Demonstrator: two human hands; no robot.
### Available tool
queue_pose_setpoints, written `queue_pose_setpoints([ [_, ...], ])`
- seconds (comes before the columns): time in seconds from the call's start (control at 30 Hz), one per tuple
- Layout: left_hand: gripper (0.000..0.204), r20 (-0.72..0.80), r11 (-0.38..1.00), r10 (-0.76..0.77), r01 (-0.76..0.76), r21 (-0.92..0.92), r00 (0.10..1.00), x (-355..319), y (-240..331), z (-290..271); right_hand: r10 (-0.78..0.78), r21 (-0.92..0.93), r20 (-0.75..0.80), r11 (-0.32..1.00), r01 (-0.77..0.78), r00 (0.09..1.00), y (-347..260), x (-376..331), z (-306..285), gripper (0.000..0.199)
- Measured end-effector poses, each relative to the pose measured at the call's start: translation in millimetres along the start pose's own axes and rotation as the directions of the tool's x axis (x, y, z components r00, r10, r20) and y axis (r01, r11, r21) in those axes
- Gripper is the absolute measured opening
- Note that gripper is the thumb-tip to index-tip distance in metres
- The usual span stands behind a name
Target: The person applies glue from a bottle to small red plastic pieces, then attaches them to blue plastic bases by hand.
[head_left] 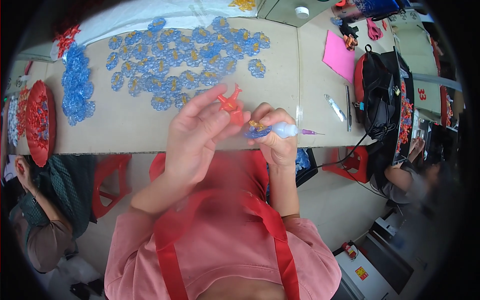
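Between the thumb and fingers of my left hand [192,132] is a red plastic figure piece [231,104] with thin prongs pointing up. My right hand [281,150], close beside it, is closed round a small translucent squeeze bottle [284,130], whose purple-based needle tip points right. The same hand pinches a blue flower-like piece [257,132] with a yellow part on its top. The red piece and the blue piece are apart. Both hands are above the table's near edge. On the table beyond them lie several clear blue pieces with yellow centres [189,78].
Heaped clear blue pieces [77,87] lie at the left, beside a red tray [36,152] of small parts. At right are a pink sheet [339,55], a pen [348,107], a silvery blade-shaped tool [335,107] and a black bag [377,90] with cables. Other people sit on both sides.
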State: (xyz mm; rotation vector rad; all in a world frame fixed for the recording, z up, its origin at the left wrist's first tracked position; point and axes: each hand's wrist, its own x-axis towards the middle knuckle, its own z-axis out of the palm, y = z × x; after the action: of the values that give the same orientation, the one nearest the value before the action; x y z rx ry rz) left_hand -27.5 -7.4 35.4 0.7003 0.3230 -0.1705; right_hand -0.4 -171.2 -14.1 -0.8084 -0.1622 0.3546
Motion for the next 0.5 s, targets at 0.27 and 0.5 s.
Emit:
queue_pose_setpoints([
  [0.27,0.039,0.043,0.985,0.128,-0.132,0.111,0.991,-1.8,-6.3,-3.5,-0.169,-0.287,0.025,0.943,0.169,0.985,1.9,-3.1,2.5,0.022],
  [0.5,0.036,0.01,0.995,0.055,-0.055,0.077,0.998,-1.1,-5.8,-2.7,-0.261,-0.346,0.119,0.893,0.286,0.958,0.1,0.8,5.2,0.023],
])
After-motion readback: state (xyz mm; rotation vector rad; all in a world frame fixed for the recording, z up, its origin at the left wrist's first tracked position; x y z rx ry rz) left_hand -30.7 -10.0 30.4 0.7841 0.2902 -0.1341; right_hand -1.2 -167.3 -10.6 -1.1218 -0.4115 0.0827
